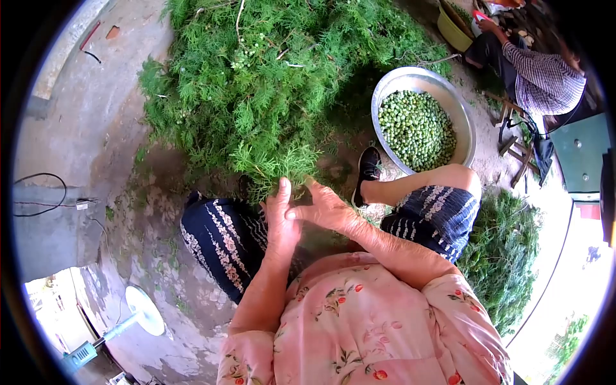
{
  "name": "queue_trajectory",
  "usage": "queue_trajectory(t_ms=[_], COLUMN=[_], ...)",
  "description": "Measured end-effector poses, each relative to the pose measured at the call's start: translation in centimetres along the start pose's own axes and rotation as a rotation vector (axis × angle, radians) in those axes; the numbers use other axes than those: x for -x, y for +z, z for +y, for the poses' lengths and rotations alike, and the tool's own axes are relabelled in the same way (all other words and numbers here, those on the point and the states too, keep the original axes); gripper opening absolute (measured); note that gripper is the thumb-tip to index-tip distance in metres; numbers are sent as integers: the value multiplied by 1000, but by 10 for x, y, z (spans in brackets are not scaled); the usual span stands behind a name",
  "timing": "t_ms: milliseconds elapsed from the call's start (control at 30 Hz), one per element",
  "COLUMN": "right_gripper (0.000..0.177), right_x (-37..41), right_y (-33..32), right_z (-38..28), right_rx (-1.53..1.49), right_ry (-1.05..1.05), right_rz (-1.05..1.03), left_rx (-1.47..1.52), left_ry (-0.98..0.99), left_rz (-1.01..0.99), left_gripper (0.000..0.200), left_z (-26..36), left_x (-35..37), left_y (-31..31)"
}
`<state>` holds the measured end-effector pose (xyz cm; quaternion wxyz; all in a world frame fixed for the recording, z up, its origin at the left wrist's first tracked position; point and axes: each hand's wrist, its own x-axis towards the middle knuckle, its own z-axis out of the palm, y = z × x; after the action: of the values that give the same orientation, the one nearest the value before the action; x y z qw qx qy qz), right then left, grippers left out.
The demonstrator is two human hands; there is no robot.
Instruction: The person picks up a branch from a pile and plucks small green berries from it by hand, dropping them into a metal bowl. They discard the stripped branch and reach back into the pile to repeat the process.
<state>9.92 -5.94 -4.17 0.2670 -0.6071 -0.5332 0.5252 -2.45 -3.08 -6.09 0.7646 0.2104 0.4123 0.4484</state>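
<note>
A feathery green conifer sprig stands up from my two hands, just in front of the large heap of cut branches. My left hand is closed on its lower end, thumb pointing upward. Beside it, my right hand grips the sprig's right side, its thumb reaching across to the left hand. Some fingers of both hands are hidden underneath. To the right of my foot, a wide metal basin holds many small round green cones.
More cut greenery lies behind my right knee. A person in a striped top sits at the upper right near a yellow-green tub and a wooden stool. A standing fan is at the lower left, a cable above it.
</note>
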Motion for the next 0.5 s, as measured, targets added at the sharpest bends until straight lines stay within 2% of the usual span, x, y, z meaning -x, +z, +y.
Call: queue_trajectory(t_ms=[133,167,267,300,400,433,467,500], right_gripper=[85,72,60,48,39,45,45,45], right_x=[-14,-16,-17,-17,-18,-16,-31,-37], right_y=[-2,2,0,-1,-16,-24,-23,-27], right_z=[8,11,11,12,4,-3,24,51], right_rx=[20,48,84,116,3,-312,-434,-235], right_ry=[-50,-68,-145,-186,-97,-30,64,-114], right_rz=[65,108,69,66,53,18,39,80], left_rx=[11,-93,-133,-141,-247,-250,-228,-204], left_ry=[-17,-33,0,-58,-13,5,17,28], left_rz=[26,-10,-40,-41,-114,-223,-169,-115], left_gripper=[57,64,67,71,71,68,67,66], left_z=[-8,-6,-5,-1,0,9,8,7], left_x=[-5,-2,1,2,-8,-1,-2,-5], left_y=[-5,-7,-3,-4,-6,3,1,-3])
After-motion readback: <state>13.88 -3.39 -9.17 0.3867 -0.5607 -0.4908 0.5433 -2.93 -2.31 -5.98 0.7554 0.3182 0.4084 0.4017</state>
